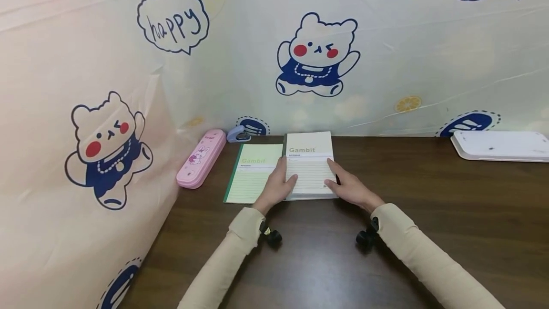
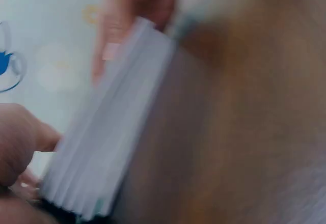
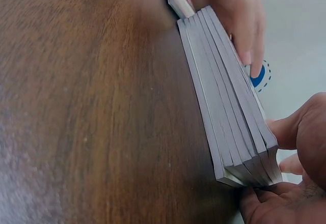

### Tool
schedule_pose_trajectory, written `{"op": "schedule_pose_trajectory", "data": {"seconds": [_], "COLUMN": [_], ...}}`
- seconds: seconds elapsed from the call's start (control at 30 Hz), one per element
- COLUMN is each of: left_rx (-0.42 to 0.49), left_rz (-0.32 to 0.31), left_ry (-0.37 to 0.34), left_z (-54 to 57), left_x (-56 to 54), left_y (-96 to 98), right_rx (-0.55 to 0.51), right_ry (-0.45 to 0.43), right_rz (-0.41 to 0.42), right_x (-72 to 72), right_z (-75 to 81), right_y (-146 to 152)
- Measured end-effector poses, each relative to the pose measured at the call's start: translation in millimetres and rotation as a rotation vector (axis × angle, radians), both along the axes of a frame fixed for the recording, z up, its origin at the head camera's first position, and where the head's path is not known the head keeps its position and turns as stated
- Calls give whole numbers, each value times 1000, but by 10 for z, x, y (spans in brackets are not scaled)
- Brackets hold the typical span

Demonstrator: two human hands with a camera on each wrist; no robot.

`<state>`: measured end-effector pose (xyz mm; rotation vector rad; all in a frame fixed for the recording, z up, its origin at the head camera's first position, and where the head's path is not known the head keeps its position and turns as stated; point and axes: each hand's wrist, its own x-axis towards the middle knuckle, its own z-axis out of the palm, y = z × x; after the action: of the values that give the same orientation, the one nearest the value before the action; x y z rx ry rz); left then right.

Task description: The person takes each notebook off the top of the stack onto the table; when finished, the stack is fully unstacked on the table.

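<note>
A stack of several notebooks (image 1: 309,168), a white "Gambit" one on top, lies on the dark wooden table. My left hand (image 1: 276,187) grips its left side and my right hand (image 1: 352,190) its right side, both thumbs over the top cover. The page edges of the stack (image 3: 224,96) show clearly in the right wrist view, where the right fingers bend at the near corner. In the left wrist view the stack (image 2: 109,122) is blurred. A pale green notebook (image 1: 250,173) with a green spine lies directly left of the stack, partly behind my left hand.
A pink pencil case (image 1: 200,159) sits at the left back, beside a small blue-purple stapler (image 1: 238,134). At the far right back is a white flat case (image 1: 502,146). Printed cloth (image 1: 257,61) hangs along the table's back and left edges.
</note>
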<state>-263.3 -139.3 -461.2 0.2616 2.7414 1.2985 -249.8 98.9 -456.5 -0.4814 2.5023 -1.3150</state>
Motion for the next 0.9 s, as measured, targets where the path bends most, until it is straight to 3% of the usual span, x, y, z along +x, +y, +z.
{"op": "schedule_pose_trajectory", "data": {"seconds": [0.17,0.33,0.47,0.73,0.9], "left_rx": [8,28,41,58,50], "left_rz": [45,50,44,-8,-6], "left_ry": [-2,-33,-15,22,16], "left_z": [-26,-29,-47,-59,-56], "left_x": [15,17,24,16,37], "left_y": [81,70,34,30,45], "right_rx": [-32,36,69,63,76], "right_ry": [-36,20,61,31,1], "right_rz": [-72,-202,-260,-320,-333], "right_x": [-3,-17,-23,-69,-74], "right_z": [32,30,60,165,187], "right_y": [-45,-129,-148,-59,-35]}}
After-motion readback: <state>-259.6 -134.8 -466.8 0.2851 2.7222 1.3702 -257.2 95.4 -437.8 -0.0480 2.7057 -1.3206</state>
